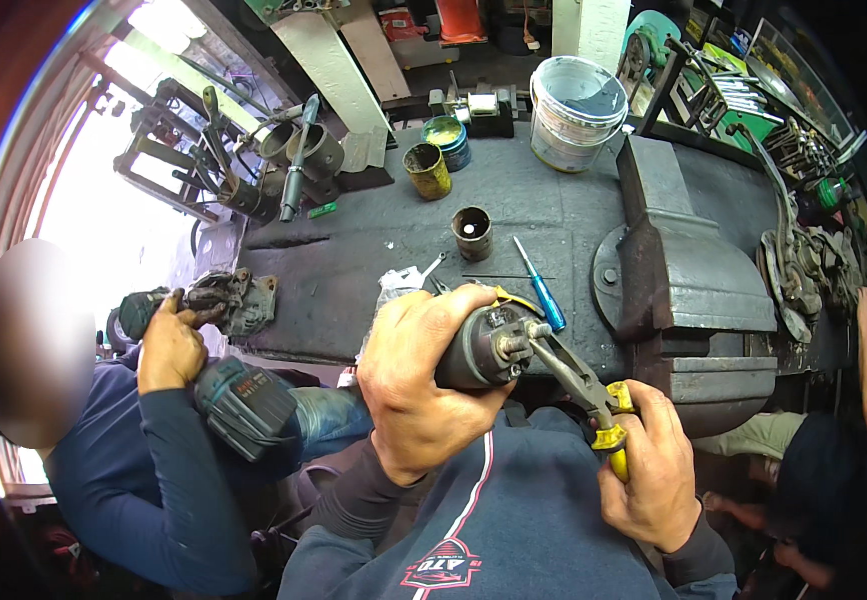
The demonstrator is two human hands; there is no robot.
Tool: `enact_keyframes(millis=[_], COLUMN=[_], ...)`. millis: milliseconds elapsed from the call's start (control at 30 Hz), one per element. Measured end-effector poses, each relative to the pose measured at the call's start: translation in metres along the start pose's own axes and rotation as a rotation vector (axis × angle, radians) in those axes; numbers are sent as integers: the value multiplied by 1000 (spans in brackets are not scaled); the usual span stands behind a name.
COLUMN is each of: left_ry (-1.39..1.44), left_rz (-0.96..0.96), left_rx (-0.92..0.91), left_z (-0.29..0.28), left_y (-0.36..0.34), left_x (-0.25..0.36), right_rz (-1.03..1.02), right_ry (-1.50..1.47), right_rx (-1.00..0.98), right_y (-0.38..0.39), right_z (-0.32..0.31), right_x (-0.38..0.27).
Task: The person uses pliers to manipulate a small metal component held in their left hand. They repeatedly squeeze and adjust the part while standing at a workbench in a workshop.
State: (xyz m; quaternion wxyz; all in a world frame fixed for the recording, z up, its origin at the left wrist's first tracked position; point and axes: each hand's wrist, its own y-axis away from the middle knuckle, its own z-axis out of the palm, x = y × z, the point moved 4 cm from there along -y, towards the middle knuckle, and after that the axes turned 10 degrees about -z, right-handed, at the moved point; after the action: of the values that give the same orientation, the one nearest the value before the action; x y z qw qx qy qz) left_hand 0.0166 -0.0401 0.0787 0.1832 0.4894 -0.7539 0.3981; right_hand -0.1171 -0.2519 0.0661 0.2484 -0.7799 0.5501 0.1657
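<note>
Left hand [419,385] wraps a dark cylindrical motor part [479,350], fingers closed around its body, held in the air just off the near edge of the workbench [374,250], above the person's lap. The terminal end of the part faces right, with a small stud and metal fittings exposed.

Right hand [654,470] grips the yellow handles of a pair of pliers [579,380], fingers closed on them. The plier nose sits at the stud end of the part, touching or just beside the fitting; cannot tell whether it is clamped on anything.

Progress, as a judgement: work on the terminal end looks under way. The fittings appear to be on the part, nothing removed lies visibly beside it, so most of the job seems left.

On the workbench: blue-handled screwdriver [541,275] near the near edge, a short metal cup [472,233] mid-surface, a yellow-stained tin [427,170] and a white bucket [576,112] toward the far edge, a heavy bench vise [684,270] at the right end.

At the left end, a co-worker's hand [169,350] holds another dirty motor unit [229,300], a cordless drill [244,405] below it.
</note>
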Motion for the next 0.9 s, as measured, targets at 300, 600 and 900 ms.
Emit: enact_keyframes(millis=[300,600,900], left_ry=[41,226,612], left_rz=[115,-91,-184], left_rx=[27,-423,-1172], left_z=[3,1,8], left_y=[-8,-15,-21], left_x=[-1,-17,-43], right_rz=[-46,-121,-334], right_ry=[-3,22,63], right_rx=[40,68,21], right_y=[-1,3,-2], right_z=[11,14,14], right_x=[11,26,37])
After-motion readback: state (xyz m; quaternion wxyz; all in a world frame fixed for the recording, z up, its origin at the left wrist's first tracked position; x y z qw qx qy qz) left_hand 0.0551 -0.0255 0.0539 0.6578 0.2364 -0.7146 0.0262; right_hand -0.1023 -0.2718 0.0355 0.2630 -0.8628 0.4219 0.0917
